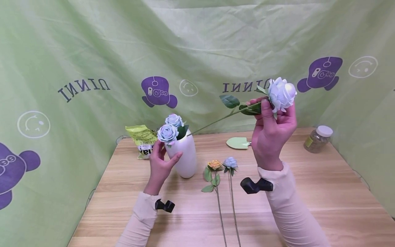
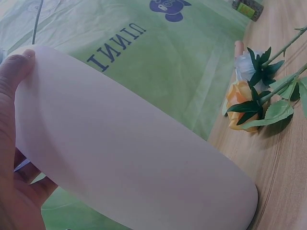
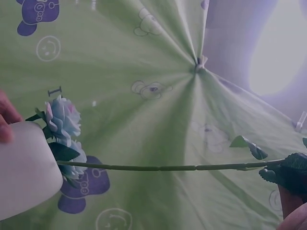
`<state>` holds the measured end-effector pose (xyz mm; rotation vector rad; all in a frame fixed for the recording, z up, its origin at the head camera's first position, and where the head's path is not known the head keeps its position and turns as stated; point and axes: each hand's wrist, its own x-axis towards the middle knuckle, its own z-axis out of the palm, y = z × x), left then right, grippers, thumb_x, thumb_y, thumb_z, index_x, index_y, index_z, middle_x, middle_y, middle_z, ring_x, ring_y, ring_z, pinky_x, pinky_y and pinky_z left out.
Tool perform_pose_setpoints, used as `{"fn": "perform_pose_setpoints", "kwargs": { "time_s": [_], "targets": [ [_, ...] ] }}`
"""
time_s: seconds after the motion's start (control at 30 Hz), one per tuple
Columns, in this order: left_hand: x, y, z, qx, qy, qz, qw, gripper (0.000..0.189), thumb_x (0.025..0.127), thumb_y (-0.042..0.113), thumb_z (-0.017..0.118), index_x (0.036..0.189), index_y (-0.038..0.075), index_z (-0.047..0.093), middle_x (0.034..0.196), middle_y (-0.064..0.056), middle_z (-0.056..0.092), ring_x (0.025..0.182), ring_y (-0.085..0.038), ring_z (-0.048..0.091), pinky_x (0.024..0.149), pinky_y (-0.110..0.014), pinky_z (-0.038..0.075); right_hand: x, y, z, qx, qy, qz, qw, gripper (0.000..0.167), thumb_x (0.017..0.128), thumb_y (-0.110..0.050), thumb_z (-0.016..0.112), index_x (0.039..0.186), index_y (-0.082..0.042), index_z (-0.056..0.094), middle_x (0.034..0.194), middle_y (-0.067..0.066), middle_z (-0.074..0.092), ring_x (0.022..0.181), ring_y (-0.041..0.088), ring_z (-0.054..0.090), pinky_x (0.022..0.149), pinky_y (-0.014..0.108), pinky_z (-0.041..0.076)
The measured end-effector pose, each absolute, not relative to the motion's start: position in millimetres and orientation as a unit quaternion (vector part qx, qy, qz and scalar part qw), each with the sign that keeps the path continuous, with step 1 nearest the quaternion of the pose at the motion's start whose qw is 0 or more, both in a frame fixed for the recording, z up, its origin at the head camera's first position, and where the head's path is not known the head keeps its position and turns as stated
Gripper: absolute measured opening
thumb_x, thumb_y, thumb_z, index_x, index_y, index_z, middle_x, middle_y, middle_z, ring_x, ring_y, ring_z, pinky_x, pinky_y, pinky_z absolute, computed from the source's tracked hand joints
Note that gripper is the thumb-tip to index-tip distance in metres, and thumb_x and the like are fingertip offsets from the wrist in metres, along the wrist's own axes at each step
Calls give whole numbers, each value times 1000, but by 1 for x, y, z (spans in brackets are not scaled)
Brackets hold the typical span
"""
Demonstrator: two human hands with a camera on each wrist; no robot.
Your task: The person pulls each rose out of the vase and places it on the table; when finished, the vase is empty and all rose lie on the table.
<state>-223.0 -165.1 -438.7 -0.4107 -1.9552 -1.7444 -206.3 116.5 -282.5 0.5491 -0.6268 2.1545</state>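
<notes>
Head view: left fingers grip a smooth white vase, likely steadying it; right fingers pinch a leafy pale-blue rose.

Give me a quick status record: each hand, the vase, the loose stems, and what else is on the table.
Left hand: grips the white vase near its rim
Right hand: pinches the pale rose just below its bloom
Held stem: slants down, lower end at the vase mouth
In vase: two blue roses
Loose stems: orange rose and blue rose, lying side by side on the table
Also on table: green trowel, white-lidded jar, yellow-green bag
</notes>
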Motion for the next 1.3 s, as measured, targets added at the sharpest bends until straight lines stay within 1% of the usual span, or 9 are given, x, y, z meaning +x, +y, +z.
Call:
{"fn": "perform_pose_setpoints", "kwargs": {
  "time_s": [0.13,0.37,0.7,0.77,0.9,0.97,1.03,1.17,1.3],
  "targets": [
    [-222,-165,-438,-152,-715,-637,243,77,73,-6,83,141,2,47,139,-1,54,131,-19,53,114,-26,47,-204,121,-282,214,-249,852,407,33,85,17,64,117,13,56,87,23,67,72,32,70,71,44,65],
    [-222,-164,-437,-151,-714,-639,243,75,73,-6,83,140,1,48,139,-2,54,131,-18,53,114,-27,46,-201,135,-288,214,-258,856,394,37,84,16,68,119,17,55,91,24,66,72,32,69,69,42,65],
    [-220,-164,-438,-146,-714,-639,247,78,72,-6,83,141,2,47,138,-1,55,130,-18,54,114,-33,48,-198,153,-310,204,-312,855,360,34,84,21,64,116,17,56,96,25,71,71,33,72,65,34,65],
    [-220,-163,-437,-148,-712,-639,249,77,73,-6,83,141,1,47,138,-2,55,129,-17,54,114,-32,48,-199,155,-315,196,-335,849,359,34,84,20,64,117,16,57,98,24,72,72,31,73,65,33,65],
    [-220,-162,-437,-149,-709,-641,252,76,73,-7,82,140,-1,47,138,-3,55,129,-16,55,112,-27,49,-201,160,-324,178,-380,837,351,34,85,17,65,118,14,59,101,23,73,74,28,74,70,34,65],
    [-220,-162,-437,-148,-708,-644,251,76,73,-8,82,140,-1,47,138,-4,55,128,-16,55,112,-25,48,-202,161,-328,175,-385,841,337,34,85,17,66,118,15,58,99,23,73,74,28,74,72,38,65],
    [-220,-162,-437,-146,-707,-645,250,76,73,-8,82,140,-1,47,138,-3,55,129,-16,54,112,-24,48,-203,163,-330,171,-390,846,320,35,85,17,66,118,15,58,99,24,73,75,28,75,73,38,65],
    [-220,-162,-438,-145,-706,-648,247,77,73,-8,82,141,0,47,137,0,55,130,-16,54,113,-24,47,-205,168,-337,137,-425,850,280,34,84,17,66,117,12,60,101,19,75,76,25,76,75,35,65],
    [-220,-162,-438,-144,-705,-649,247,77,73,-8,81,141,-1,47,137,1,54,130,-16,54,113,-23,47,-209,176,-345,85,-498,833,225,32,85,12,69,115,3,64,102,11,77,76,18,76,78,29,63]
  ]
}}
